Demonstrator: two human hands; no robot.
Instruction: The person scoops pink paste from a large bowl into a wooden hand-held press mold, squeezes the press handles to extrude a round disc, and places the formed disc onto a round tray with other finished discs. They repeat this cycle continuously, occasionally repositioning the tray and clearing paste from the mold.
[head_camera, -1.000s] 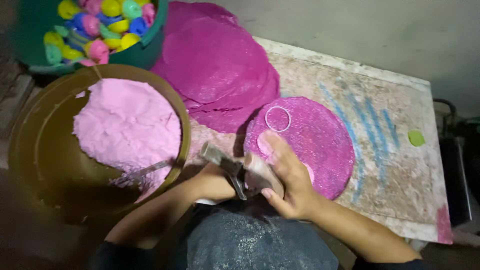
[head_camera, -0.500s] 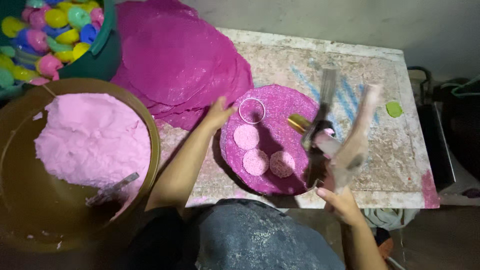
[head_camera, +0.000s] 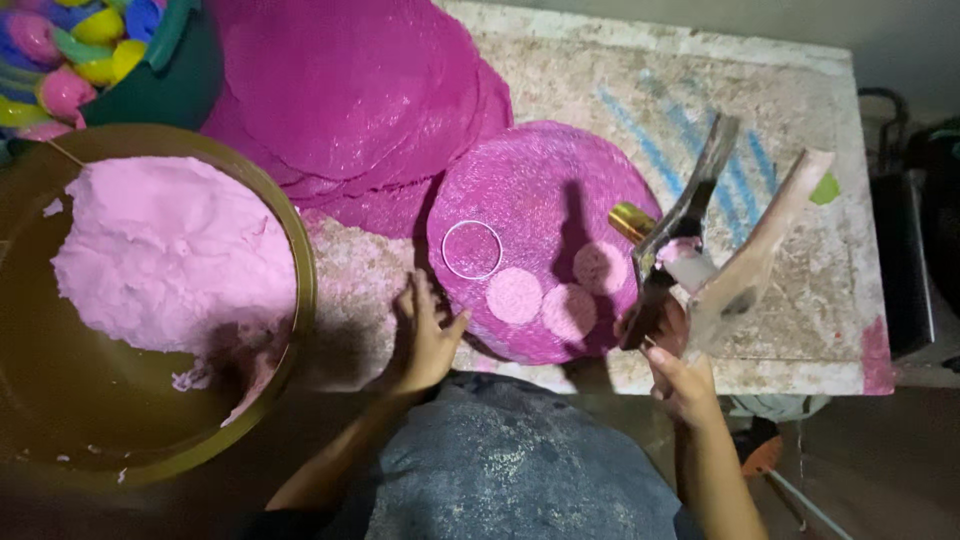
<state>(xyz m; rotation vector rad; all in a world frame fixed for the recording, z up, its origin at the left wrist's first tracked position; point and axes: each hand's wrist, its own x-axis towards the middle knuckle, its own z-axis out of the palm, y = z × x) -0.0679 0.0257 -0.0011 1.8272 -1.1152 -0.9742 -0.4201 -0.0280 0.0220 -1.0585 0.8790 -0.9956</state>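
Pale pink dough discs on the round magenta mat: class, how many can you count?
3. One pale pink dough disc lies left, one at the middle, one upper right, all on the round magenta mat. The hinged press may hide more.

Magenta glittery mat (head_camera: 540, 200); pale pink dough (head_camera: 170, 250) in olive-brown basin (head_camera: 300, 300); table (head_camera: 800, 300) beige, blue-streaked; tool (head_camera: 690, 230) possibly dark metal.

On the counter (head_camera: 760, 300) a pink mat (head_camera: 530, 200) carries three dough discs (head_camera: 568, 310) and a ring (head_camera: 472, 249), the left hand (head_camera: 425, 340) resting at its seven o'clock edge while the right hand (head_camera: 680, 370) at four o'clock holds up a hinged press (head_camera: 710, 240), with a dough-filled basin (head_camera: 150, 300) at nine o'clock.
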